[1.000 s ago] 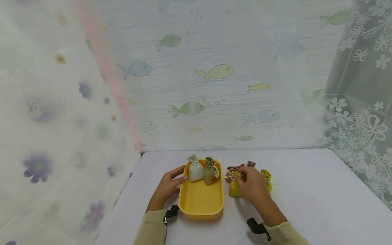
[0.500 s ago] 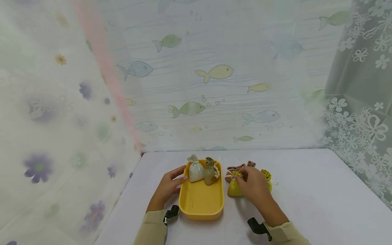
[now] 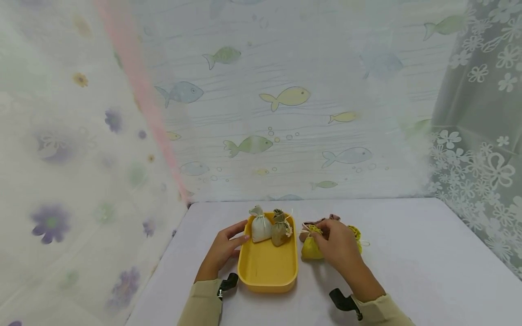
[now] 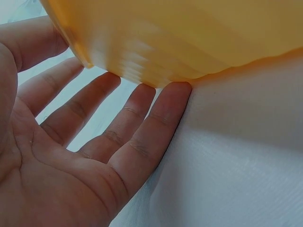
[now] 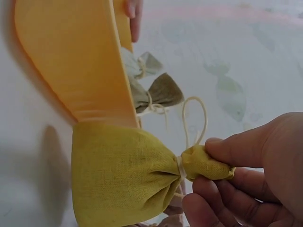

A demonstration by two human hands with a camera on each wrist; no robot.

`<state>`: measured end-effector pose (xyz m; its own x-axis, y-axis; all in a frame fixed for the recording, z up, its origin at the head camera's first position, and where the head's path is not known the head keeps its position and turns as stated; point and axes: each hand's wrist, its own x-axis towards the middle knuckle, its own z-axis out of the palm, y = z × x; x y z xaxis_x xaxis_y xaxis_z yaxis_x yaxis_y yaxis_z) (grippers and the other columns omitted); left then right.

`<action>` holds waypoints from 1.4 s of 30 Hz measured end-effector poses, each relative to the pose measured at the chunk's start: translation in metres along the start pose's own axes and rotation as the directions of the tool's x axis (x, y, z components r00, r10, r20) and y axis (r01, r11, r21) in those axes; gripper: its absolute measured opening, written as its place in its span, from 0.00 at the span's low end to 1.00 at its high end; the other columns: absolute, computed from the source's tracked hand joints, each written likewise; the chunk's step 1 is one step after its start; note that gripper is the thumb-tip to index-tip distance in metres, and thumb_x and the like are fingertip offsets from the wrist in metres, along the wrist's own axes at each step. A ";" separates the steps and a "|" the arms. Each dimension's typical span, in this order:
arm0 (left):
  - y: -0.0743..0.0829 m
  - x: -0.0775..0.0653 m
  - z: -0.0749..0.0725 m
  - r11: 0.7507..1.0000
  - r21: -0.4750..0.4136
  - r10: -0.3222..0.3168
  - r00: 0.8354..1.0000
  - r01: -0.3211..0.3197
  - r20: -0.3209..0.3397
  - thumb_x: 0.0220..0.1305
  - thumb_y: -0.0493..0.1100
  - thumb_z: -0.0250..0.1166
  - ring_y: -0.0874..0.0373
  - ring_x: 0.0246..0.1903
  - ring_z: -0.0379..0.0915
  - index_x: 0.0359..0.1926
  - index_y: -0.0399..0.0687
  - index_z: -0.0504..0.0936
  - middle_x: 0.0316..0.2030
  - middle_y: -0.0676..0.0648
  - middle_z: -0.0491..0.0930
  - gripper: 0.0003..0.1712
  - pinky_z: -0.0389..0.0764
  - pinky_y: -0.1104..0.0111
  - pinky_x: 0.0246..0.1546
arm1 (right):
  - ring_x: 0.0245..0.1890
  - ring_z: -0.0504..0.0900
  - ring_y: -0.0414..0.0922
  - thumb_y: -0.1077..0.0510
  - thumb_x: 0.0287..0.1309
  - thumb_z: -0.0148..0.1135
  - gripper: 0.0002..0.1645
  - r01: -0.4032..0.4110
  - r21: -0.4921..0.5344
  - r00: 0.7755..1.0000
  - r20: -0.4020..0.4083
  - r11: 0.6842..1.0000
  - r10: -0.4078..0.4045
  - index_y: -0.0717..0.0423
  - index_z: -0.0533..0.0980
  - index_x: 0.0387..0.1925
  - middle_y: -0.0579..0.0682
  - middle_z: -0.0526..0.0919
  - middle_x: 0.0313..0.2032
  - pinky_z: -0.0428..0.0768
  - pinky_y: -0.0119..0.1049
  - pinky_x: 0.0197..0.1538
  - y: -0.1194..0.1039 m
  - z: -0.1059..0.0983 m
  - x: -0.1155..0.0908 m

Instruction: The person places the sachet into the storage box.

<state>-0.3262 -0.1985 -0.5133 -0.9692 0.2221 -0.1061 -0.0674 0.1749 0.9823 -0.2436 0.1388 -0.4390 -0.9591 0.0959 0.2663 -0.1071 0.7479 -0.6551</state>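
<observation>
My left hand (image 3: 222, 248) holds the left side of a yellow plastic tub (image 3: 268, 268), thumb at the rim. In the left wrist view, the other fingers (image 4: 163, 101) touch the tub's outer wall. Between thumb and fingers, my right hand (image 3: 340, 246) pinches a yellow-green drawstring pouch (image 5: 123, 172) by its gathered neck. The pouch hangs upright beside the tub's right wall, its shadow apart from it in the right wrist view. Inside the tub's far end stand a white pouch (image 3: 261, 228) and an olive-brown pouch (image 3: 279, 234), side by side.
Behind my right hand lies another yellow-green pouch (image 3: 355, 233), partly hidden. Dusty-pink cloth (image 3: 306, 234) of one or more pouches shows there too. A white cloth covers the table (image 3: 416, 267); patterned curtains (image 3: 285, 122) hang behind it.
The pinched yellow-green pouch has risen slightly and shifted a little left, towards the tub. My left hand, the tub and the pouches in it have stayed put.
</observation>
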 end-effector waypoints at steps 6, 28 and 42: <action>0.001 -0.001 0.000 1.000 0.000 0.003 1.000 -0.003 -0.001 0.66 0.52 0.72 0.45 0.67 0.75 0.74 0.62 0.72 0.75 0.47 0.69 0.37 0.88 0.54 0.51 | 0.38 0.82 0.44 0.55 0.61 0.74 0.13 0.013 -0.002 1.000 0.000 1.000 -0.013 0.54 0.85 0.46 0.49 0.88 0.41 0.87 0.42 0.43 -0.004 -0.004 0.001; 0.000 0.001 0.001 1.000 0.006 0.004 1.000 -0.004 -0.002 0.67 0.51 0.72 0.43 0.68 0.73 0.74 0.60 0.72 0.74 0.44 0.69 0.37 0.87 0.53 0.53 | 0.33 0.78 0.43 0.53 0.62 0.74 0.11 0.078 0.023 0.997 -0.032 0.997 -0.077 0.52 0.84 0.42 0.46 0.84 0.35 0.83 0.33 0.36 -0.027 -0.012 0.000; 0.001 0.000 0.001 1.000 -0.002 -0.002 1.000 0.002 -0.013 0.67 0.50 0.72 0.43 0.67 0.74 0.74 0.60 0.72 0.74 0.44 0.70 0.36 0.87 0.52 0.53 | 0.32 0.79 0.42 0.53 0.62 0.75 0.10 0.154 0.080 0.987 -0.057 0.985 -0.150 0.52 0.84 0.42 0.45 0.84 0.35 0.84 0.29 0.34 -0.045 -0.013 0.003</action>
<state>-0.3258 -0.1970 -0.5122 -0.9722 0.2091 -0.1057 -0.0695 0.1736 0.9824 -0.2380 0.1142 -0.3997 -0.9159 0.0201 0.4010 -0.2741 0.6985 -0.6610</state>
